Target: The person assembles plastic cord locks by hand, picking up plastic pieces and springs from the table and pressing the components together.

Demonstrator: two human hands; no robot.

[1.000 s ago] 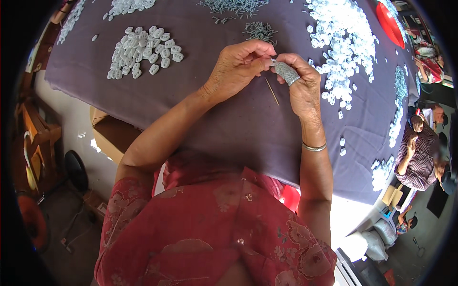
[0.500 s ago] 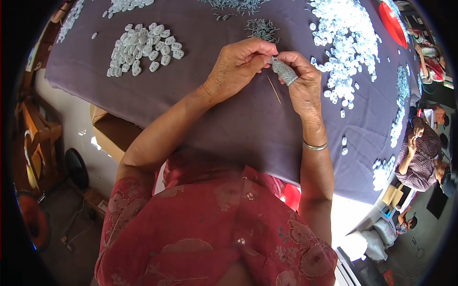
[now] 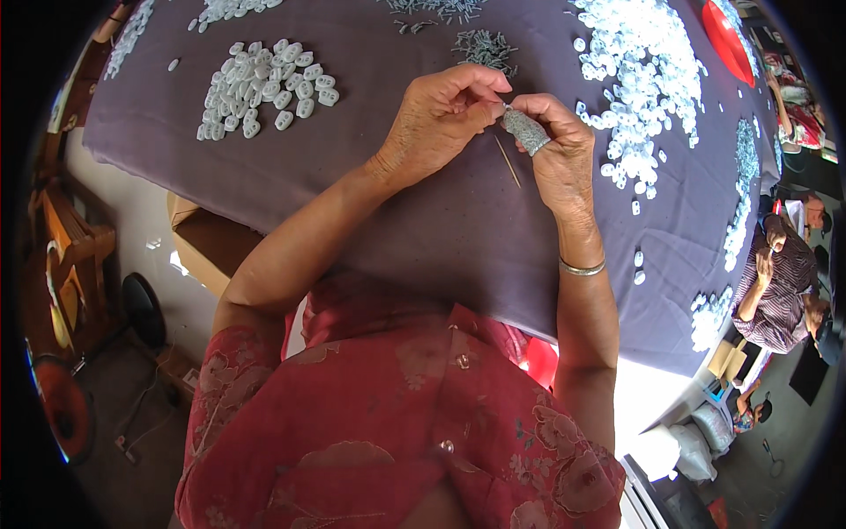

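Both my hands meet above the table. My left hand (image 3: 445, 119) has its thumb at a tiny pale part, its index finger arching above; what the fingertips pinch is too small to make out. Next to it, my right hand (image 3: 560, 145) has its fingers curled around a grey speckled piece (image 3: 528, 134), short and rough-surfaced, along the thumb. How far this piece wraps around the thumb is hidden. A thin wooden stick (image 3: 508, 164) lies slantwise just below the hands. Beyond them is a small heap of thin grey pieces (image 3: 485, 50).
The dark cloth-covered table (image 3: 423, 229) carries a pile of white oval pieces (image 3: 264, 88) at left and a larger, sunlit pile (image 3: 639, 88) at right. A red bowl (image 3: 729, 44) stands far right. A cardboard box (image 3: 211, 242) is below the left edge. Other people sit at the right.
My left index fingertip has lifted slightly away from the thumb. The hands otherwise keep their place and the grey speckled piece stays with my right hand.
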